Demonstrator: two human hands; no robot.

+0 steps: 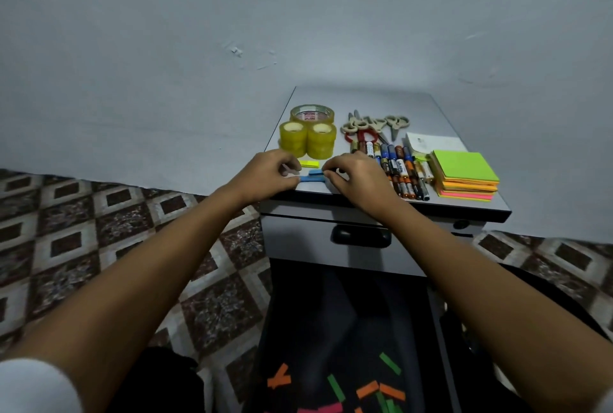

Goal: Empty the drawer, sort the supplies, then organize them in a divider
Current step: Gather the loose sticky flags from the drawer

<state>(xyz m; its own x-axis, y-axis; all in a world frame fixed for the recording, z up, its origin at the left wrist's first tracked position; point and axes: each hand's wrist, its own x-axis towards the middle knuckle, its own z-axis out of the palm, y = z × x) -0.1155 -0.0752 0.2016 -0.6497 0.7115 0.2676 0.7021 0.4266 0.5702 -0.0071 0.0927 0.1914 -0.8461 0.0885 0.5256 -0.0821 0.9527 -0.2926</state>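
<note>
I see a grey cabinet (414, 107) against a pale wall, with patterned floor tiles on both sides. Below its top, a drawer (308, 313) stands pulled out towards me. Its dark inside holds loose orange strips (367, 389), green strips (335, 387) and pink strips (328, 408) at the near end.

The sorted supplies lie on the cabinet top. A stack of notes (464, 170), green on top with orange and pink below, sits at the right front. A white pad (431, 142) is just behind it. Three tape rolls (311, 114) stand together at the left rear, two small yellow ones in front of a wider one. Several scissors (374, 124) lie in a pile behind the middle. Batteries (398, 167) lie packed side by side between the scissors and the notes.

My left hand (268, 174) and right hand (358, 177) meet at the front edge of the top. The fingers of both are curled, and their tips pinch the two ends of the blue strips (311, 177), which lie flat on the surface between them. A yellow strip (309, 164) lies just behind the blue ones, in front of the tape.
</note>
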